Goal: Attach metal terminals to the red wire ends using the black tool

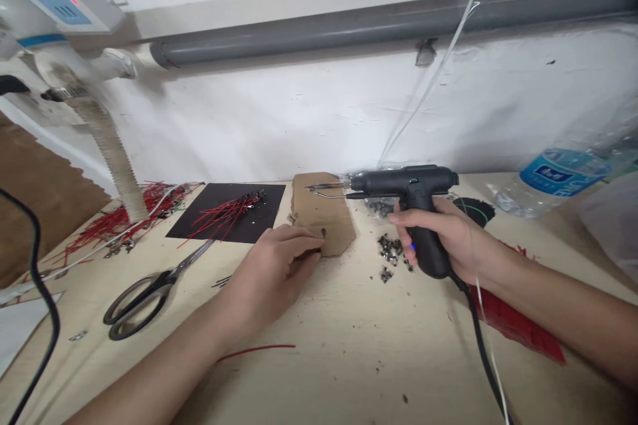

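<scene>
My right hand [446, 232] is wrapped around the grip of a black soldering gun [423, 196]. Its thin metal tip points left, above a piece of brown cardboard [319, 202]. On the lower part of that cardboard rest the fingertips of my left hand [284, 262], pressed together. A small dark part [323, 233] shows right by these fingertips; what they pinch, if anything, is hidden. Between the hands, to the right of the cardboard, lies a heap of small metal parts [390, 249].
Left of the cardboard, red wires [224, 212] lie on a black sheet [194, 212], beside black-handled scissors [144, 302]. More red wires [100, 229] pile up around a ribbed hose [109, 146]. A water bottle [553, 176] and a red bundle [518, 325] are at right. Cables cross both sides.
</scene>
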A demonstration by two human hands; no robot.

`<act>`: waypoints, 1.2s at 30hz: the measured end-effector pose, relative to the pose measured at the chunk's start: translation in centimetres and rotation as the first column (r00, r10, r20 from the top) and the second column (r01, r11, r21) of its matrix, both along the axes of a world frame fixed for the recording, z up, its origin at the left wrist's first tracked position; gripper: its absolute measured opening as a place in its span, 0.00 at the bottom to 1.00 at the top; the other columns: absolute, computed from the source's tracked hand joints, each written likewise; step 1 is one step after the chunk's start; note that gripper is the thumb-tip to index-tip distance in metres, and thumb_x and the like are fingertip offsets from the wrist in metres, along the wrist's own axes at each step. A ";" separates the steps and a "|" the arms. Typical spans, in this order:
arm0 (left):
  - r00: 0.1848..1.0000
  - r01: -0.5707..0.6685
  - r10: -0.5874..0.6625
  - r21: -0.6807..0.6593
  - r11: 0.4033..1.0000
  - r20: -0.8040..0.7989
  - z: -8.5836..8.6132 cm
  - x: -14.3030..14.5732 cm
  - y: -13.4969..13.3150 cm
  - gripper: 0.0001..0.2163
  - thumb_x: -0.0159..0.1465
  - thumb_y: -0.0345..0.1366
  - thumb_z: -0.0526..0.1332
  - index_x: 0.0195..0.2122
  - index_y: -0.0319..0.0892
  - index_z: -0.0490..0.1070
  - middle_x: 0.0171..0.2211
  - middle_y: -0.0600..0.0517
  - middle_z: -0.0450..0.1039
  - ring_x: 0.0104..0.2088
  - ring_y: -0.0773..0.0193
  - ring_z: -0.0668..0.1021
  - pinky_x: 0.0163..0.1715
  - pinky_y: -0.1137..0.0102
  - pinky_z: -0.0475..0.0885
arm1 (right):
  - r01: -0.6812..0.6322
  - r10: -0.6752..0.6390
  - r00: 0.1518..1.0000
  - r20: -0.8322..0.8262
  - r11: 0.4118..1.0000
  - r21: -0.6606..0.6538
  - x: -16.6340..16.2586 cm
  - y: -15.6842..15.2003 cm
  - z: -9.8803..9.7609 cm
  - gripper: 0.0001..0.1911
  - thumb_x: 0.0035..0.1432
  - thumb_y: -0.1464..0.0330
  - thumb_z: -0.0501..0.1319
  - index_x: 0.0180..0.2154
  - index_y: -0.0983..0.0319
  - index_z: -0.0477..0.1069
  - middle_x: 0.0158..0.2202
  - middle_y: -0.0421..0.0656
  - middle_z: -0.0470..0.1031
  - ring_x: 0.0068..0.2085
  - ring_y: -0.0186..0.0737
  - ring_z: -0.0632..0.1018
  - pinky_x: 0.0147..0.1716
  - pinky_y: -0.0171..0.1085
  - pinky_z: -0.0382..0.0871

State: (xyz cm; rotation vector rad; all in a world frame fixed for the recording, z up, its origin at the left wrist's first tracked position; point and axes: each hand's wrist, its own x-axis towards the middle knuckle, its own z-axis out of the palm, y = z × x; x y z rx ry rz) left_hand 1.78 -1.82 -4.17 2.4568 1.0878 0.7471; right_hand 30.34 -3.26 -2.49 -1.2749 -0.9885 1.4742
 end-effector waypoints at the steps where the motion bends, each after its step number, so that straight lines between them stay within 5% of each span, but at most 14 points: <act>1: 1.000 0.003 -0.003 0.000 1.000 0.000 -0.1 0.0 0.0 0.11 0.72 0.32 0.61 0.51 0.44 0.81 0.50 0.47 0.82 0.48 0.55 0.82 0.46 0.58 0.80 | 0.001 -0.001 1.000 -0.003 1.000 0.001 0.0 0.0 0.0 0.13 0.54 0.62 0.75 0.30 0.59 0.73 0.22 0.37 0.72 0.20 0.37 0.73 0.18 0.37 0.66; 13: 0.999 0.031 -0.032 0.009 0.999 0.038 0.1 0.1 -0.2 0.11 0.70 0.28 0.62 0.49 0.45 0.81 0.47 0.46 0.81 0.45 0.57 0.82 0.39 0.64 0.80 | 0.009 -0.009 1.000 0.001 1.000 0.001 0.1 -0.1 0.0 0.14 0.54 0.62 0.75 0.31 0.58 0.72 0.22 0.37 0.71 0.20 0.38 0.73 0.18 0.38 0.66; 36: 0.999 0.044 -0.043 0.067 0.997 -0.019 0.3 0.2 -0.2 0.11 0.71 0.30 0.61 0.51 0.44 0.80 0.46 0.48 0.83 0.46 0.56 0.82 0.44 0.59 0.77 | 0.006 -0.006 1.000 0.021 1.000 0.011 0.1 0.0 -0.2 0.14 0.52 0.60 0.76 0.31 0.58 0.73 0.22 0.38 0.72 0.20 0.39 0.73 0.17 0.38 0.65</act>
